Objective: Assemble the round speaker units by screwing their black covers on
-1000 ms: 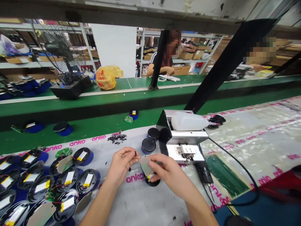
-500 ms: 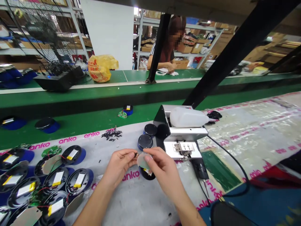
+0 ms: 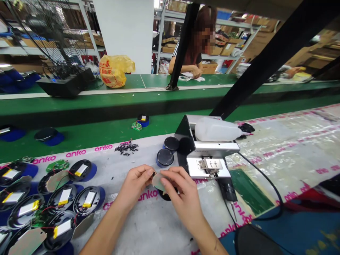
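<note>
My right hand (image 3: 179,187) pinches a thin pale round board (image 3: 158,182) between thumb and fingers. Close at its left edge, my left hand (image 3: 139,182) is closed on a tiny dark piece (image 3: 153,174), too small to make out fully. Partly hidden under my right hand lies a dark round housing (image 3: 165,195). Two black-topped round cases (image 3: 165,157) stand just beyond my hands. A pile of small black parts (image 3: 126,147) lies farther off to the left.
Several blue housings with batteries (image 3: 89,200) crowd the left side. A metal machine (image 3: 209,166) with a white bottle (image 3: 216,129) on top stands at the right, its cable curving rightward. Across the green bench (image 3: 106,102), a person (image 3: 196,60) works near a yellow bag (image 3: 114,71).
The view has shifted slightly. The pale board is tilted a little differently and my right hand covers more of the dark housing below. Both hands keep their pinching hold.
</note>
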Motion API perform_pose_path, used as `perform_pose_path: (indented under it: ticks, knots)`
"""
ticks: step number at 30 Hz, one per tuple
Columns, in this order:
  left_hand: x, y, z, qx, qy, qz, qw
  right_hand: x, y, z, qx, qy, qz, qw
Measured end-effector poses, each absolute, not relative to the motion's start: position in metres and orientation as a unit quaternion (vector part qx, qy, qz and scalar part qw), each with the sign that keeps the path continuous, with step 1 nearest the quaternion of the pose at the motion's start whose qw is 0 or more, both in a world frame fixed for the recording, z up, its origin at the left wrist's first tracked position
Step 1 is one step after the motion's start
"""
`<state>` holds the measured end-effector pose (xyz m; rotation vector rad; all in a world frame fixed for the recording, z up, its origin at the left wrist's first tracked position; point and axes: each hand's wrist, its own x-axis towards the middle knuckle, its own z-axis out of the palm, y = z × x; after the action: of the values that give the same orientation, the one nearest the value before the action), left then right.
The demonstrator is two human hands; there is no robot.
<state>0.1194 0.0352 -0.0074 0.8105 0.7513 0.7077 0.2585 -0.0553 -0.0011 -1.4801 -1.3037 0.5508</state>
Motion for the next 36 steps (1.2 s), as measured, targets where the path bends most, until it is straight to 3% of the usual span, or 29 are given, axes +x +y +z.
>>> perform_pose_path:
  ticks: [16, 28, 36]
  knots:
    - [0.117, 0.030, 0.001, 0.518, 0.391, 0.331, 0.685, 0.257, -0.061, 0.003, -0.604, -0.643, 0.089, 0.463]
    - [0.114, 0.022, 0.001, 0.550, 0.289, 0.296, 0.726, 0.292, -0.079, 0.024, -0.615, -0.728, 0.119, 0.279]
    - [0.121, 0.011, -0.006, 0.673, 0.299, 0.279, 0.616, 0.293, -0.075, 0.028, -0.619, -0.689, 0.167, 0.339]
